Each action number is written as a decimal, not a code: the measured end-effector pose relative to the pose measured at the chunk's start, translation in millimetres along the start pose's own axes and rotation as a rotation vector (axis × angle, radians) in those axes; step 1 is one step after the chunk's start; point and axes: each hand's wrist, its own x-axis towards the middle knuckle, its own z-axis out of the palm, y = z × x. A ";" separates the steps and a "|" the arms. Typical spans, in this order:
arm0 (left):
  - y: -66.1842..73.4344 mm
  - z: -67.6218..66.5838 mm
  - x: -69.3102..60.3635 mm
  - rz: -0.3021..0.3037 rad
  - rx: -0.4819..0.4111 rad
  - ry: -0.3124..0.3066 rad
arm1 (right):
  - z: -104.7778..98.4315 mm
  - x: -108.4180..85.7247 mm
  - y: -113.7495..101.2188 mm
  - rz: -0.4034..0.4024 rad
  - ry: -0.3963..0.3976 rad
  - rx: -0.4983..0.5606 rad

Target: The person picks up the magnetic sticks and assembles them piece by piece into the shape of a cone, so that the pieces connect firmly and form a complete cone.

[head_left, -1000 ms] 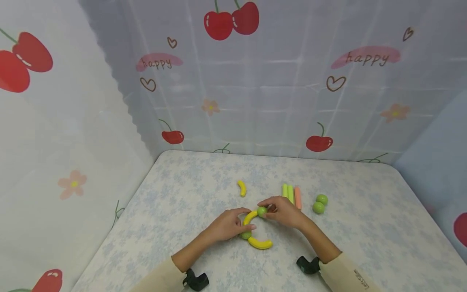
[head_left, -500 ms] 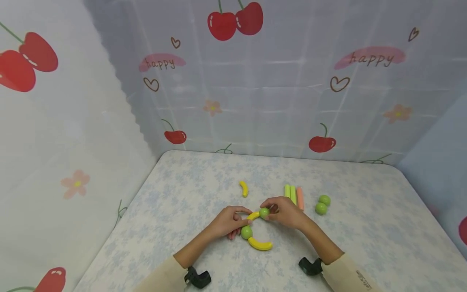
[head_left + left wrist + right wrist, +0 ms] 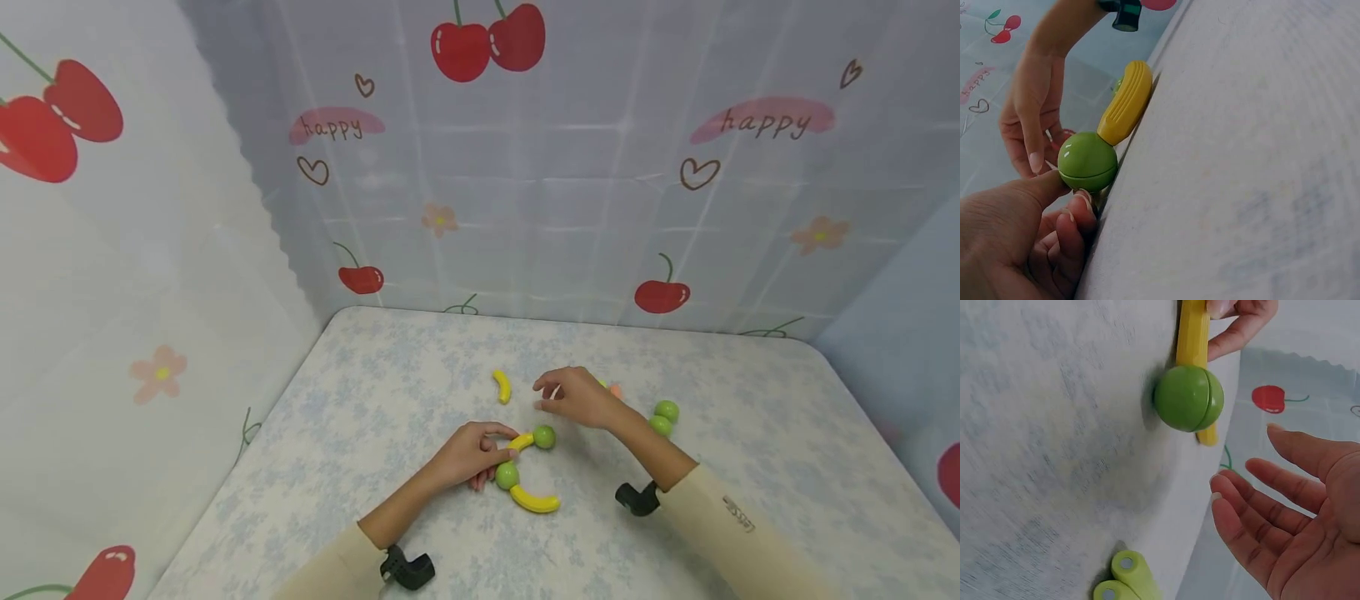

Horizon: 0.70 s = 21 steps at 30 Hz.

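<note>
Left hand: near left of the joined pieces, thumb and forefinger pinching the far curved yellow piece and partly covering it. Far green ball: resting on the table, touching the right end of that yellow piece. Near green ball: at the same piece's near end, beside the left fingertips; that joint is partly masked. Near curved yellow piece: touching the near green ball, bowed toward the near side, its right tip unattached. Right hand: raised, far and right of the far green ball, fingers loosely bent, holding nothing. Change noted: half a second ago its fingers were on the far green ball; they have since let go and moved to the far side, the ball staying against the yellow piece. Bearing on the work, as judged: the join appears to keep without the right hand's support, freeing that hand while the left steadies the chain; a gap remains on the right between the far green ball and the near piece's tip. Set apart: small yellow piece, far, left of the right hand; pale green rods and an orange rod, mostly hidden behind the right hand in the head view; pair of green balls, far right, partly behind the forearm.
</note>
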 end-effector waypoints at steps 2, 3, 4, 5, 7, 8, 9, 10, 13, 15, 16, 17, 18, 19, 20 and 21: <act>-1.0 -0.3 0.0 0.000 -0.001 0.002 | -3.4 12.6 -0.2 -0.001 -0.010 -0.022; -1.6 -0.1 0.0 0.000 -0.001 0.002 | -4.0 18.7 0.8 0.001 -0.016 -0.030; -2.6 0.2 0.2 0.000 -0.002 0.002 | -3.9 24.6 2.4 0.004 -0.023 -0.042; -3.1 0.5 0.2 -0.002 -0.005 0.001 | -3.5 30.1 3.9 0.006 -0.030 -0.050; -3.8 1.1 0.1 -0.004 -0.010 0.001 | -0.8 40.7 8.0 0.025 -0.042 -0.058; -4.1 1.3 0.0 -0.006 -0.012 0.001 | 0.7 45.4 9.9 0.038 -0.049 -0.052; -4.1 1.5 0.0 -0.005 -0.011 0.001 | 2.5 50.2 11.7 0.050 -0.055 -0.048; -4.0 1.5 0.0 -0.004 -0.013 0.002 | 4.9 54.7 13.6 0.065 -0.059 -0.047; -2.3 0.9 -0.4 0.000 -0.012 0.004 | 9.7 67.9 16.1 0.094 -0.069 -0.058; -1.3 0.4 -0.6 0.004 -0.012 0.005 | 12.2 75.8 15.8 0.107 -0.075 -0.081; -0.9 0.2 -0.6 0.005 -0.012 0.005 | 13.1 79.4 15.1 0.116 -0.076 -0.095; -0.6 -0.1 -0.6 0.006 -0.013 0.004 | 13.8 82.9 13.9 0.125 -0.078 -0.107; -0.8 -0.1 -0.4 0.008 -0.014 0.004 | 14.8 86.1 13.0 0.134 -0.080 -0.122; -1.0 -0.2 -0.3 0.010 -0.015 0.004 | 15.7 89.3 12.2 0.144 -0.081 -0.133; -1.0 -0.3 -0.2 0.013 -0.017 0.003 | 16.8 92.3 11.6 0.159 -0.085 -0.144; -1.0 -0.4 -0.1 0.014 -0.018 0.003 | 18.0 95.1 11.3 0.174 -0.089 -0.153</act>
